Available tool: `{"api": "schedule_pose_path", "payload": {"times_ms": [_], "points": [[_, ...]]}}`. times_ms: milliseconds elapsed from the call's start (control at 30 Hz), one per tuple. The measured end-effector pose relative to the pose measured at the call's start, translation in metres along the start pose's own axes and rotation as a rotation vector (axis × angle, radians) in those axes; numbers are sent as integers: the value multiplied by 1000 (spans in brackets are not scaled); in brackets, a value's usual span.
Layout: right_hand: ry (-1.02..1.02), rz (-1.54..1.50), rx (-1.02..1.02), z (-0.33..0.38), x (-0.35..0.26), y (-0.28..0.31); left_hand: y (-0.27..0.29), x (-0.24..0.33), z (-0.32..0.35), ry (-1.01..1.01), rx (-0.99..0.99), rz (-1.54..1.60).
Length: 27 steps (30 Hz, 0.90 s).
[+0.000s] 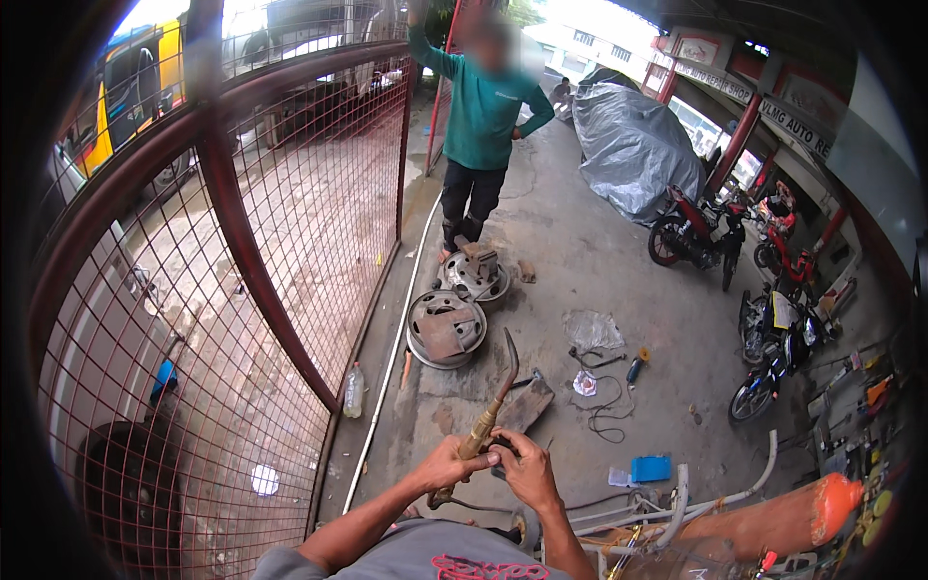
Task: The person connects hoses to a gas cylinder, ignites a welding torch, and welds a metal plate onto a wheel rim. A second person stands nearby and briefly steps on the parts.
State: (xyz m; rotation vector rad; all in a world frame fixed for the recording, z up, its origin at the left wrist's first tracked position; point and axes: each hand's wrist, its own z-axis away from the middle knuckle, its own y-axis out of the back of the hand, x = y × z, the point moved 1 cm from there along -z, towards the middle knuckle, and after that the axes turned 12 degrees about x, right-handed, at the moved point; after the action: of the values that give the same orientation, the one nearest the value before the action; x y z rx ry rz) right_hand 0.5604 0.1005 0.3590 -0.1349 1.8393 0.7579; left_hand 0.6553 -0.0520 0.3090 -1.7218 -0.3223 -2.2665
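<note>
The person is holding a brass cutting torch (486, 411) with both hands, low in the middle of the view, above the concrete floor (580, 280). The left hand (447, 466) is grasping the brass handle from the left side, with fingers closed around it, and the right hand (527, 471) is gripping a dark knob on the torch body just beside the left hand. The curved dark nozzle is pointing up and away, toward a rusty metal plate (523, 405) that is lying on the floor. Farther away two car wheel rims (454, 314) are lying flat, one behind the other, each carrying a rusty metal piece. A person in a green long-sleeved shirt (480, 106) is standing behind the rims. A red wire-mesh fence (290, 222) is running along the left, and a clear plastic bottle (354, 391) is standing at its foot. A small blue box (651, 469) is lying on the floor at the right, near an orange gas cylinder (783, 517). Red motorcycles (696, 232) are standing under long white signs with dark letters and red frames at the upper right.
</note>
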Motion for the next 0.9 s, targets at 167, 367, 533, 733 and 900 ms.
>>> {"api": "schedule_pose_path", "payload": {"times_ms": [167,367,533,733,900], "points": [[-86,-102,54,-14,-2,-20,14,7,-4,-13,131,195],[-152,-380,-22,-5,34,-57,44,23,-33,-2,312,435],[-350,-336,-378,-8,38,-74,40,48,-79,46,337,656],[-575,-627,-332,-58,51,-51,13,67,-141,242,156,785],[-648,-809,-202,-116,93,-58,11,66,-223,192,114,429]]}}
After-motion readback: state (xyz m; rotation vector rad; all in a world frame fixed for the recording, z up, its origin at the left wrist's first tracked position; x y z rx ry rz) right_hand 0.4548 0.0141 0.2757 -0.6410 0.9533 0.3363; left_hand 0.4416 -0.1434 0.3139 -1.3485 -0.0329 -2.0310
